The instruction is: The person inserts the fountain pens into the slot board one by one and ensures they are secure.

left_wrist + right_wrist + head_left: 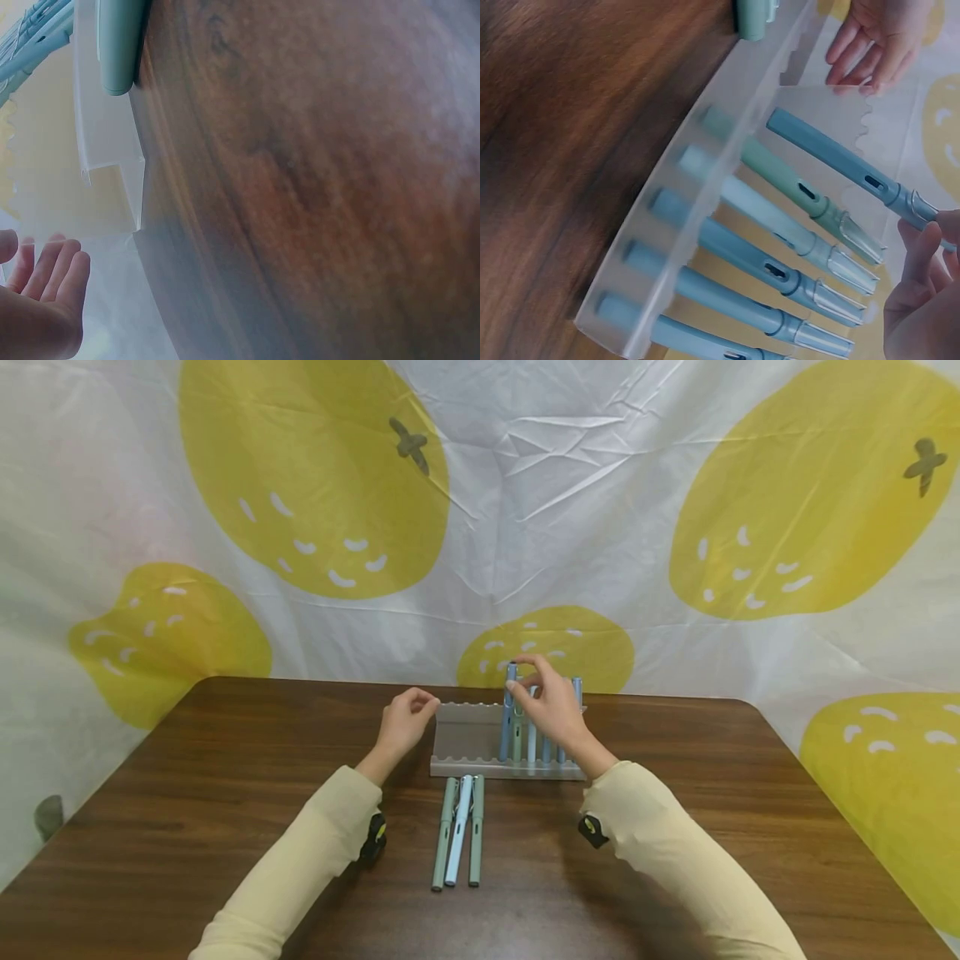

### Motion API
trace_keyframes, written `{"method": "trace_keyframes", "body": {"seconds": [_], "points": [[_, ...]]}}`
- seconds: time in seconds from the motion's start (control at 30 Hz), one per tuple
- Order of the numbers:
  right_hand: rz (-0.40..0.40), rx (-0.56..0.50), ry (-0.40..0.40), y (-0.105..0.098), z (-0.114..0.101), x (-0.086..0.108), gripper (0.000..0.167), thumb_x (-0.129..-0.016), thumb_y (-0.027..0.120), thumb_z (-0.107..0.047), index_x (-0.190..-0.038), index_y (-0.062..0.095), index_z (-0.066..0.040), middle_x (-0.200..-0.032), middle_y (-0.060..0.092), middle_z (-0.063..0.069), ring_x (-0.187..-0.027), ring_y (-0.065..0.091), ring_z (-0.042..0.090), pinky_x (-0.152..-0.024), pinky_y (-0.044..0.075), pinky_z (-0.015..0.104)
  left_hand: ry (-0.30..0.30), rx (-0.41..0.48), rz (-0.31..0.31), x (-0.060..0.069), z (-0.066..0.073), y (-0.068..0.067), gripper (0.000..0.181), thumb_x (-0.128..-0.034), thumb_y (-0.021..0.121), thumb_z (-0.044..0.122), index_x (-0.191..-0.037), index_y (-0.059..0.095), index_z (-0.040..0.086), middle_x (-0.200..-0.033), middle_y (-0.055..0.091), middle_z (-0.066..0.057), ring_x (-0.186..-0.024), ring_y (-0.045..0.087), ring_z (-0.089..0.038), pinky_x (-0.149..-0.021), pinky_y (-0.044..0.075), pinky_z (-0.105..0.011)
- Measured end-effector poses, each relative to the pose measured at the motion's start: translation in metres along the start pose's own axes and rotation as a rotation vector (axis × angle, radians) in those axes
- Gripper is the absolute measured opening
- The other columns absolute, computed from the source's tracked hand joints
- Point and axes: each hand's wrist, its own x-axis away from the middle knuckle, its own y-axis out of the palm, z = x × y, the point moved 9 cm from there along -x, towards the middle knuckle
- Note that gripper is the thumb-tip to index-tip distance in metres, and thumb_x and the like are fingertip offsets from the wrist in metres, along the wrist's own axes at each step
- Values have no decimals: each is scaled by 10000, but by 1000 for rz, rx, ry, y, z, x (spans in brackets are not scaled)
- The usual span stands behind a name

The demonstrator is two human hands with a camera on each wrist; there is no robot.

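Observation:
A frosted clear rack (468, 768) with scalloped edges stands on the table, several pens upright in its right part. My right hand (551, 706) pinches a blue pen (832, 161) by its capped end; in the right wrist view the pen's lower end is clear of the rack's front channel, beside a green pen (784, 176) standing in the rack. At the rack's upper left corner, the left hand (405, 722) touches the edge with thumb and fingertips. In the left wrist view this hand (49, 304) has its fingers bent near the rack's side (112, 195).
Three pens lie side by side on the brown table (300, 827) before the rack: a green one (444, 835), a light blue one (459, 831) and another green one (477, 831). A white cloth (570, 543) with yellow fruit shapes hangs behind the table.

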Motion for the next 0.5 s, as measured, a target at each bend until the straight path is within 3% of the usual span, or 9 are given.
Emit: {"method": "trace_keyframes", "body": {"seconds": [0.5], "points": [[30, 11, -50, 7, 6, 9, 315, -869, 566, -189, -1170, 489, -132, -815, 655, 39, -426, 429, 110, -395, 348, 270, -6, 5, -7, -1, -3, 1, 212, -873, 560, 213, -928, 607, 14, -944, 627, -130, -925, 571, -254, -786, 438, -375]]}}
